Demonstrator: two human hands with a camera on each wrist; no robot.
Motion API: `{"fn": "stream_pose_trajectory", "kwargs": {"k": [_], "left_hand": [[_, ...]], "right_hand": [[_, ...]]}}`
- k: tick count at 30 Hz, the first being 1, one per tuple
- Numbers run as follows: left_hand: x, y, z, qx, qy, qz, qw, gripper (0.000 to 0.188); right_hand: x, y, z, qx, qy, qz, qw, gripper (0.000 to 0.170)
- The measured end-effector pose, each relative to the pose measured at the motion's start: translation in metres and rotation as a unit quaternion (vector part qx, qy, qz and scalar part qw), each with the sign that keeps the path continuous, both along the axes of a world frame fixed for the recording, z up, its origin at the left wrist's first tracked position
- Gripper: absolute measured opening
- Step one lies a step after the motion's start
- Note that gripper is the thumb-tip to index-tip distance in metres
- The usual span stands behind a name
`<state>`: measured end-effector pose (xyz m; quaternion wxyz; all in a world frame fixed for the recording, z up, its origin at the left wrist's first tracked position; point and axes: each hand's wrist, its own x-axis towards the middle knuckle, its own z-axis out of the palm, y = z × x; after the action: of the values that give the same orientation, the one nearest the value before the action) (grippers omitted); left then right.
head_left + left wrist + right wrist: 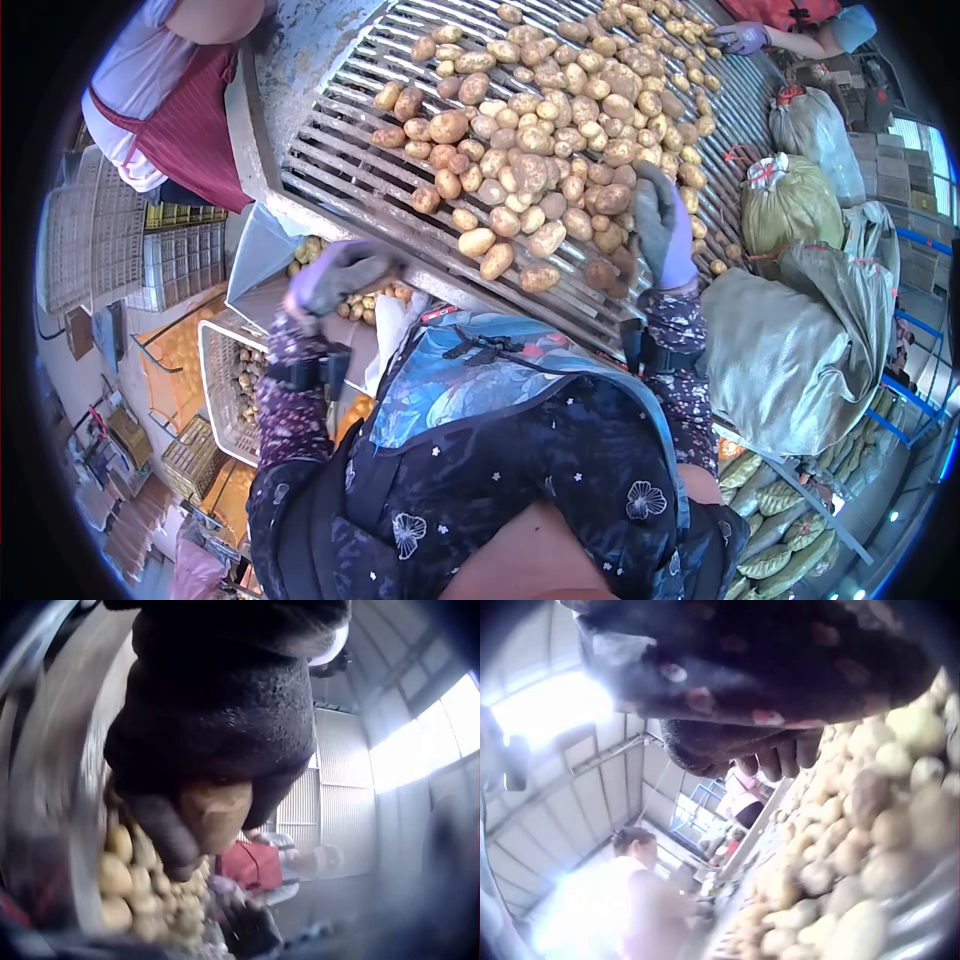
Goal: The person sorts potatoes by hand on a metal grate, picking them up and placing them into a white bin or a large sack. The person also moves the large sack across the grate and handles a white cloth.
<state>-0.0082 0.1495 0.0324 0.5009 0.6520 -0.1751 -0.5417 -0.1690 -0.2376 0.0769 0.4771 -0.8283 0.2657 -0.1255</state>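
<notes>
Many potatoes [535,165] lie heaped over a slatted metal rack [345,150]. My gloved left hand [345,275] is beyond the rack's near rim, over a chute side with more potatoes below it. In the left wrist view, that hand grips a single potato [217,814] between thumb and fingers. My gloved right hand [662,225] reaches along the right side of the heap, fingers extended beside the potatoes. In the right wrist view, its fingertips [769,761] hang above the pile with nothing seen in them.
A person in a red apron [190,130] stands at the left; another person's gloved hand [740,38] touches the far right edge. Full sacks [790,205] stand at the right. A white crate [215,380] with small potatoes sits lower left, near stacked crates [185,260].
</notes>
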Motion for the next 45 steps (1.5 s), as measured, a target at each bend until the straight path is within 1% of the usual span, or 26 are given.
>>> {"fn": "stream_pose_trajectory", "kwargs": {"k": [1, 3, 5, 6, 7, 9, 10, 12, 13, 14, 16, 18, 19, 21, 24, 27, 28, 31, 32, 35, 36, 37, 38, 41, 44, 45], "left_hand": [[0.012, 0.018, 0.014, 0.071, -0.042, -0.033, 0.996, 0.054], [0.022, 0.039, 0.016, 0.187, -0.025, 0.025, 0.982, 0.043], [0.029, 0.025, 0.021, 0.091, -0.097, 0.037, 0.99, 0.044], [0.028, 0.004, 0.029, 0.052, -0.096, 0.03, 0.994, 0.044], [0.023, -0.025, 0.036, 0.012, -0.095, 0.022, 0.995, 0.044], [0.018, -0.083, 0.021, -0.083, -0.039, -0.093, 0.991, 0.049], [0.006, -0.108, -0.02, -0.212, 0.007, -0.096, 0.973, 0.054], [-0.01, -0.154, -0.05, -0.273, 0.037, -0.116, 0.954, 0.061], [-0.011, -0.175, -0.043, -0.21, 0.021, -0.135, 0.968, 0.063], [-0.008, -0.191, -0.046, -0.211, 0.017, -0.123, 0.969, 0.062], [0.004, -0.213, -0.052, -0.209, 0.009, -0.096, 0.973, 0.06], [0.019, -0.214, -0.046, -0.19, 0.012, -0.021, 0.982, 0.057], [0.025, -0.212, -0.039, -0.18, 0.014, 0.016, 0.983, 0.056], [0.039, -0.196, -0.028, -0.189, 0.001, 0.057, 0.98, 0.059], [0.048, -0.153, -0.01, -0.169, 0.02, 0.126, 0.977, 0.058], [0.044, -0.103, -0.02, -0.154, 0.045, 0.172, 0.972, 0.057], [0.038, -0.092, -0.015, -0.127, 0.045, 0.19, 0.972, 0.058], [0.019, -0.063, -0.009, -0.112, 0.073, 0.241, 0.961, 0.058], [0.013, -0.055, -0.016, -0.114, 0.073, 0.252, 0.958, 0.058], [-0.004, -0.053, -0.017, -0.128, 0.099, 0.263, 0.951, 0.057], [-0.008, -0.053, -0.019, -0.127, 0.106, 0.257, 0.952, 0.055], [-0.012, -0.056, -0.018, -0.132, 0.116, 0.244, 0.954, 0.054], [-0.018, -0.061, -0.013, -0.137, 0.131, 0.233, 0.954, 0.054], [-0.03, -0.076, -0.022, -0.169, 0.197, 0.188, 0.947, 0.054], [-0.041, -0.089, -0.03, -0.213, 0.283, 0.147, 0.923, 0.057], [-0.042, -0.093, -0.03, -0.246, 0.332, 0.126, 0.902, 0.059]], "right_hand": [[-0.01, -0.017, -0.023, -0.147, -0.043, -0.003, 0.988, 0.033], [-0.015, -0.023, -0.035, -0.246, -0.011, 0.061, 0.967, 0.036], [-0.009, -0.013, -0.043, -0.298, 0.037, 0.152, 0.942, 0.04], [-0.009, -0.001, -0.057, -0.372, 0.084, 0.156, 0.911, 0.046], [-0.007, -0.002, -0.069, -0.374, 0.074, 0.155, 0.911, 0.047], [0.006, -0.011, -0.088, -0.38, 0.054, 0.153, 0.91, 0.05], [0.009, -0.013, -0.084, -0.375, 0.074, 0.145, 0.913, 0.047], [0.017, -0.015, -0.072, -0.285, 0.026, 0.128, 0.95, 0.043], [0.02, -0.017, -0.063, -0.239, 0.003, 0.119, 0.964, 0.042], [0.02, -0.016, -0.048, -0.238, -0.015, 0.125, 0.963, 0.036], [0.014, 0.001, -0.026, -0.064, -0.019, 0.083, 0.994, 0.033], [0.003, 0.014, -0.021, 0.027, -0.037, 0.134, 0.99, 0.034], [-0.004, 0.019, -0.023, 0.028, -0.052, 0.207, 0.977, 0.037], [-0.014, 0.034, -0.043, -0.043, -0.045, 0.366, 0.928, 0.041], [-0.021, 0.065, -0.062, -0.293, 0.022, 0.484, 0.825, 0.042], [-0.022, 0.072, -0.064, -0.315, 0.088, 0.516, 0.792, 0.04], [-0.029, 0.068, -0.07, -0.336, 0.051, 0.504, 0.794, 0.038], [-0.058, 0.067, -0.072, -0.389, 0.079, 0.465, 0.791, 0.037], [-0.066, 0.064, -0.074, -0.366, 0.126, 0.466, 0.795, 0.034], [-0.063, 0.06, -0.078, -0.157, 0.087, 0.43, 0.885, 0.038], [-0.061, 0.064, -0.073, 0.038, 0.109, 0.365, 0.924, 0.04], [-0.056, 0.07, -0.064, 0.23, 0.125, 0.283, 0.923, 0.041], [-0.052, 0.075, -0.054, 0.413, 0.134, 0.188, 0.881, 0.043], [-0.034, 0.079, -0.032, 0.635, 0.052, 0.129, 0.76, 0.049], [-0.016, 0.081, -0.021, 0.423, -0.073, 0.291, 0.855, 0.054], [-0.01, 0.086, -0.026, 0.525, -0.053, 0.239, 0.815, 0.052]]}}
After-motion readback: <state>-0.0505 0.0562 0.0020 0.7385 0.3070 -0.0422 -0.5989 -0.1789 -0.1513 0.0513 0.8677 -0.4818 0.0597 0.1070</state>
